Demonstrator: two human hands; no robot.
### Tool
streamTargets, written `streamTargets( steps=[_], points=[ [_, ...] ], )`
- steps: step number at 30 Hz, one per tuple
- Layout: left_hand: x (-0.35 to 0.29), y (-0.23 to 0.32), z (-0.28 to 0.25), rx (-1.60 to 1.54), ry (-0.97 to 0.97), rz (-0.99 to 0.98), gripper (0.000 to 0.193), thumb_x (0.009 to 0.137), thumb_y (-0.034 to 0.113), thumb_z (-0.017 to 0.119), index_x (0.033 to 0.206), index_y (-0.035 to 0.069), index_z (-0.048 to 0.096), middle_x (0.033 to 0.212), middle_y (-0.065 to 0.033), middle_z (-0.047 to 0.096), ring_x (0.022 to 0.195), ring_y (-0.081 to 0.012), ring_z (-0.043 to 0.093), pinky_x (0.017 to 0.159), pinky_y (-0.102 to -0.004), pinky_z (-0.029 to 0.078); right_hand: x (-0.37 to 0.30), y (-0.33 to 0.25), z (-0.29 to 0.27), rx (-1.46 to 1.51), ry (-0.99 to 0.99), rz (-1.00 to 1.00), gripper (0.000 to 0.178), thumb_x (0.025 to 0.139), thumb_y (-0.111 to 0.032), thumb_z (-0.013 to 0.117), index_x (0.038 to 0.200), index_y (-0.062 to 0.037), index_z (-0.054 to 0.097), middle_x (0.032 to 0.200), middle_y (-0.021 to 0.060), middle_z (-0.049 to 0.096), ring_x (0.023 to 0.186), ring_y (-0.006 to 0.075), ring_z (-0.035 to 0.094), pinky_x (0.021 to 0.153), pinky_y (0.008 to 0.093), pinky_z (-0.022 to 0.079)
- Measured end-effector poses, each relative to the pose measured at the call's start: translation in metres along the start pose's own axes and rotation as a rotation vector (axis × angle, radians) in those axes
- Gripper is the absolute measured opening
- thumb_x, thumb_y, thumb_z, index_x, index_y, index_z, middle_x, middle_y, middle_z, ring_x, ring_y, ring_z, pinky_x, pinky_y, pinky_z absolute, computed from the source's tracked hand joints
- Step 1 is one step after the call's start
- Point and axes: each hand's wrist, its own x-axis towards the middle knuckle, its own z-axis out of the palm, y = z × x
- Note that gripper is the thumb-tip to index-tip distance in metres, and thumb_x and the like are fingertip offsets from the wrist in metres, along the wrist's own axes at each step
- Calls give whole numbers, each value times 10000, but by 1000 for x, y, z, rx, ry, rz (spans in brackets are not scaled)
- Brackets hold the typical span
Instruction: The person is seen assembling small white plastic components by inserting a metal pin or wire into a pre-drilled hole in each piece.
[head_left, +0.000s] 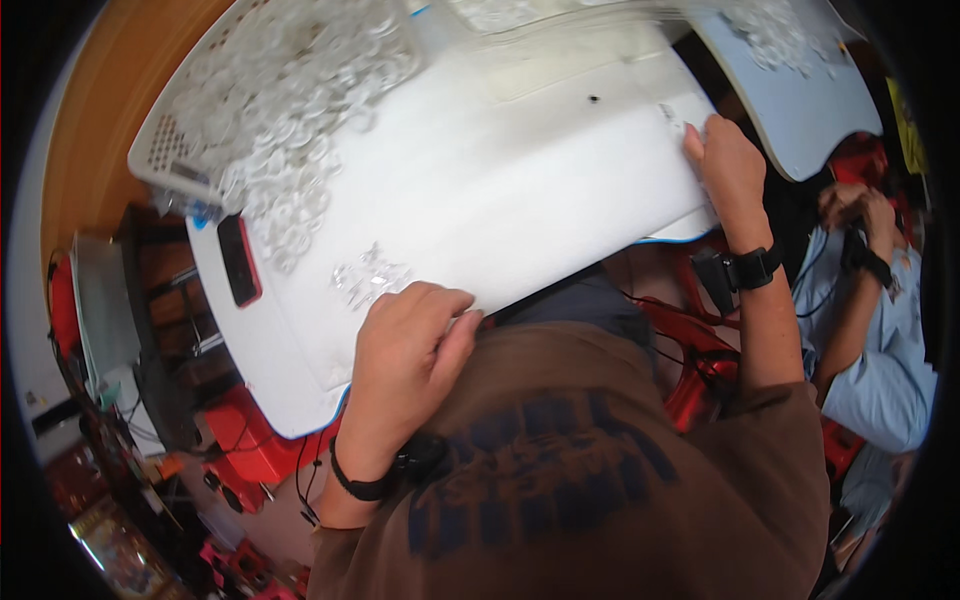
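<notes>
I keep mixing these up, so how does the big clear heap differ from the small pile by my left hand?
Size: the big heap spreads widely; the small pile covers a little patch. Shape: the big heap shows round, ring-like pieces; the small pile looks more angular. Place: the big heap lies partly in a white basket; the small pile sits beside your left hand. Both look clear and shiny.

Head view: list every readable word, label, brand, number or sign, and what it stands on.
None reads clearly.
Brown cloth shirt with dark-blue print: letter-like shapes, too blurred to read.
Flat white sheet at the right hand: none legible.
Black rectangular phone with red edge: none legible.
</notes>
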Motion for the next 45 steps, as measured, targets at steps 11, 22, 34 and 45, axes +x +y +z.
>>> streamTargets(
  steps=[11, 22, 34, 45],
  points=[
    [-30, -49, -15, -10, 111, -255, 95, 816, 49, 629, 885, -16, 626, 761, -95, 600, 678, -185, 558, 629, -285, 443, 41, -38, -79, 546, 55, 161, 329, 934, -327, 555, 1056, -37, 649, 779, -13, 602, 650, 76, 473, 613, 214, 397],
    [-9, -90, -5, 123, 325, -313, 95, 842, 63, 596, 898, -8, 622, 785, -103, 575, 662, -210, 533, 623, -299, 438, 67, -199, -124, 981, 136, -532, 314, 795, -52, 679, 1090, 25, 600, 1008, 148, 647, 792, 241, 634, 740, 338, 529],
    [16, -94, -1, 320, 204, -348, 84, 779, 88, 630, 778, 7, 606, 789, -146, 574, 696, -334, 570, 637, -421, 454, 72, -299, 0, 576, -104, -623, 142, 775, -103, 635, 877, -5, 635, 944, 174, 579, 805, 337, 629, 661, 412, 523],
    [6, -100, -1, 101, 206, -314, 88, 796, 51, 603, 863, -2, 625, 805, -134, 561, 718, -286, 577, 652, -357, 469, 60, -291, 22, 691, 12, -806, 94, 763, -25, 570, 821, 14, 632, 1067, 141, 562, 904, 313, 591, 778, 414, 510]
  ],
)
